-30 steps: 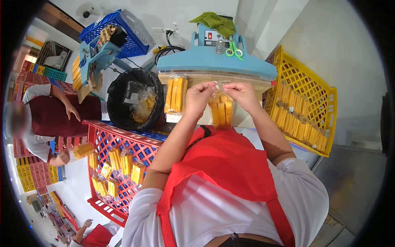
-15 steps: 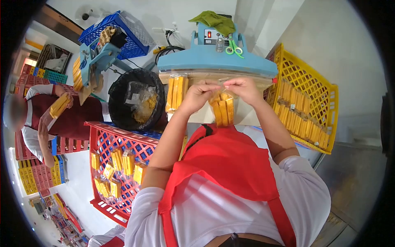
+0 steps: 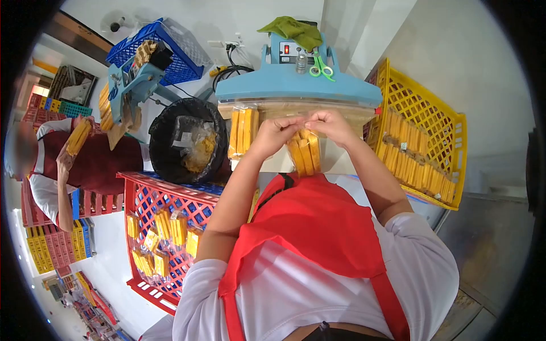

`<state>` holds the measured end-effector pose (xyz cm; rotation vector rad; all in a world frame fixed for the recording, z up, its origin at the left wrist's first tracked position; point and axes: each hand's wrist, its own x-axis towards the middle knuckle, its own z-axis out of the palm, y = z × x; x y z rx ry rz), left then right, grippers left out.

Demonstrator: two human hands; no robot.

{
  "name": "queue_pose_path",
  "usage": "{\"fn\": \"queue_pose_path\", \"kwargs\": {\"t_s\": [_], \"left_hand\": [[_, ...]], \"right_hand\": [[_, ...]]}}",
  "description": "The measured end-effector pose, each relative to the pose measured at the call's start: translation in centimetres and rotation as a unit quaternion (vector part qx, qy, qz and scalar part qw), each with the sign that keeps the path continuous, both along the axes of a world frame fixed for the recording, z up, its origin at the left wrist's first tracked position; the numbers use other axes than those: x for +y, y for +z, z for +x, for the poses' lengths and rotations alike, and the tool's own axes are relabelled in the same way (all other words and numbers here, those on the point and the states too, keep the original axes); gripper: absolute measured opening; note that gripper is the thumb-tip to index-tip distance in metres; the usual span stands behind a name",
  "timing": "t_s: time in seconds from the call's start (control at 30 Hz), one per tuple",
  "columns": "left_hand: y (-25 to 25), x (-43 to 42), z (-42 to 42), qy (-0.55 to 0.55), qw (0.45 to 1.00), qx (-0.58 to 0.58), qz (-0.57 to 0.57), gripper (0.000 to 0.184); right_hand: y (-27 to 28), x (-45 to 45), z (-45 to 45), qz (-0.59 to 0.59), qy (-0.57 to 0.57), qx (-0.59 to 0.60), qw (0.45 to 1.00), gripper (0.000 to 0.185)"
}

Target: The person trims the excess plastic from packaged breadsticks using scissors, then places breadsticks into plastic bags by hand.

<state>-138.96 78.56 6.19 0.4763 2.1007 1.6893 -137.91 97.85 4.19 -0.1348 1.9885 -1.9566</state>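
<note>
My left hand (image 3: 278, 135) and my right hand (image 3: 331, 127) pinch the top of a clear plastic bag of yellow sticks (image 3: 304, 154) from either side. The bag hangs upright in front of my red apron. Just beyond it stands a blue bag sealer (image 3: 298, 85), with a pale board along its front. Another filled bag of yellow sticks (image 3: 243, 132) leans against that board, left of my left hand. On the sealer lie green-handled scissors (image 3: 322, 69), a small clear bottle (image 3: 301, 63) and a green cloth (image 3: 290, 31).
A yellow crate (image 3: 427, 108) with rows of yellow sticks stands at the right. To the left are a black-lined bin (image 3: 161, 159) and a red crate (image 3: 170, 190) with several filled bags. A co-worker in a dark red apron (image 3: 102, 150) holds a bag beside another sealer (image 3: 132, 85).
My hands have drawn slightly closer together at the bag's top. The co-worker's bag has tilted more upright, and their lower hand has moved up.
</note>
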Motion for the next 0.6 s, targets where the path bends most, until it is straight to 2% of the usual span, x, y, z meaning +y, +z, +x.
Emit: {"fn": "queue_pose_path", "kwargs": {"t_s": [0.1, 0.23, 0.33, 0.4, 0.5, 0.53, 0.6], "left_hand": [[0.2, -0.2, -0.2, -0.023, 1.0, 0.012, 0.005, 0.023], [0.2, 0.2, -0.5, -0.03, 0.999, 0.018, 0.008, 0.024], [-1.4, 0.4, -0.6, 0.016, 1.0, -0.016, -0.004, 0.022], [-2.5, 0.5, -0.2, 0.085, 0.994, -0.044, 0.044, 0.019], [-4.7, 1.6, 0.5, 0.124, 0.987, -0.064, 0.08, 0.022], [-5.6, 1.8, 0.6, 0.122, 0.983, -0.076, 0.112, 0.031], [-6.9, 2.8, 0.9, 0.133, 0.976, -0.103, 0.138, 0.031]], "right_hand": [[-0.2, -0.1, 0.3, -0.016, -0.045, 0.057, 0.997, 0.01], [0.0, 0.5, 0.2, -0.015, -0.021, 0.051, 0.998, 0.011], [-0.4, 0.6, 0.2, -0.021, -0.051, 0.028, 0.998, 0.011], [-1.3, 0.8, 0.1, -0.099, -0.118, -0.093, 0.984, 0.011], [-2.2, 1.0, -0.1, -0.09, -0.177, -0.104, 0.975, 0.009], [-2.7, 1.1, -0.1, -0.09, -0.179, -0.106, 0.974, 0.009], [-3.8, 1.7, -0.4, -0.081, -0.201, -0.132, 0.967, 0.012]]}}
